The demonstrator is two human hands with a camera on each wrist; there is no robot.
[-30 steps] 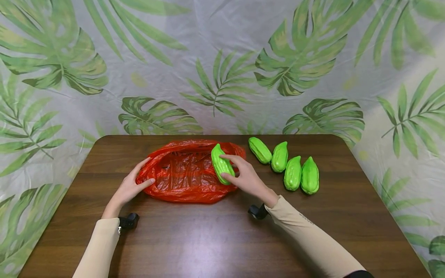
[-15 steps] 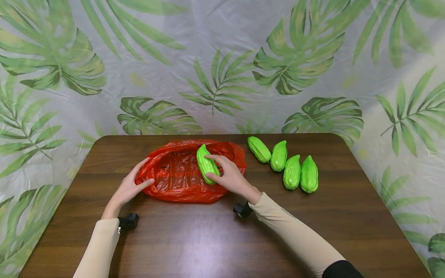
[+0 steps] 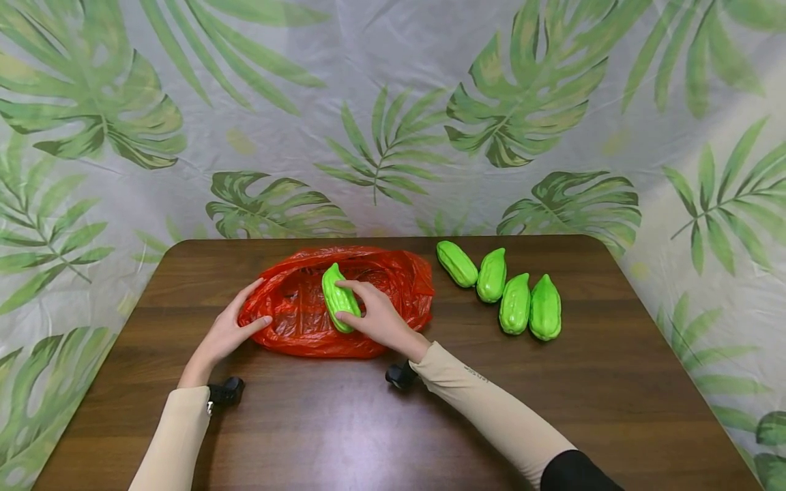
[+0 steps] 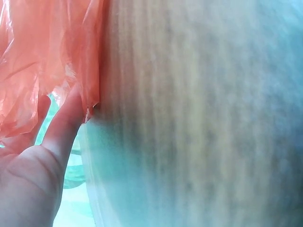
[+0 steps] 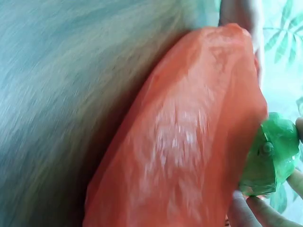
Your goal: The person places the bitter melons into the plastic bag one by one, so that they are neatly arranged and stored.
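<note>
A red plastic bag [image 3: 301, 344] lies spread on the table with its mouth open upward. At its left rim, my left hand [image 3: 224, 331] holds the plastic, thumb over the near side and fingers at the far side; the left wrist view shows the fingers [image 4: 66, 123] against the film. Over the bag's mouth my right hand [image 3: 383, 317] grips a bright green bitter melon [image 3: 339, 300] between thumb and fingers, its pointed tip facing away. The right wrist view shows the melon's blunt end [image 5: 267, 151] beside the bag's wall, partly hidden by it.
Several more bitter melons [image 3: 514, 305] lie in a slanting row to the bag's right. The brown wooden table [image 3: 344, 423] ends at a back edge just behind the bag, before a leaf-patterned cloth [image 3: 393, 123].
My right hand has carried the bitter melon leftward from the bag's right side to about its middle, lately a little lower. My left hand stays at the left rim.
</note>
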